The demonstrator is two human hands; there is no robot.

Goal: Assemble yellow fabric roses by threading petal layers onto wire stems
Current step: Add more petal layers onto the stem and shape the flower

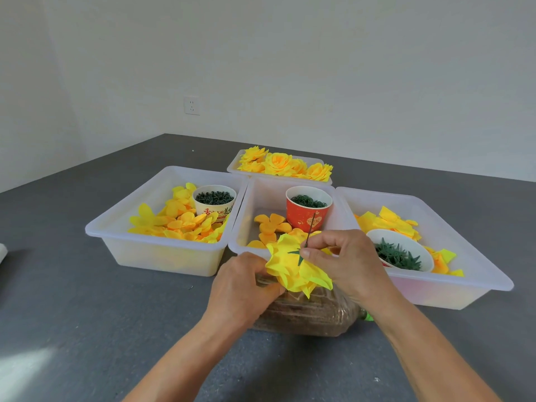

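Left hand grip cups rose petals; right hand grip pinches calyx on wire stem. Risk: calyx cocks sideways, petal layers bunch or slide off.

A plain pale wall fills the upper half; a second wall meets it in a corner at left; a white socket sits low on the wall; below, a dark grey worktop; a bright patch of light lies at its near left.
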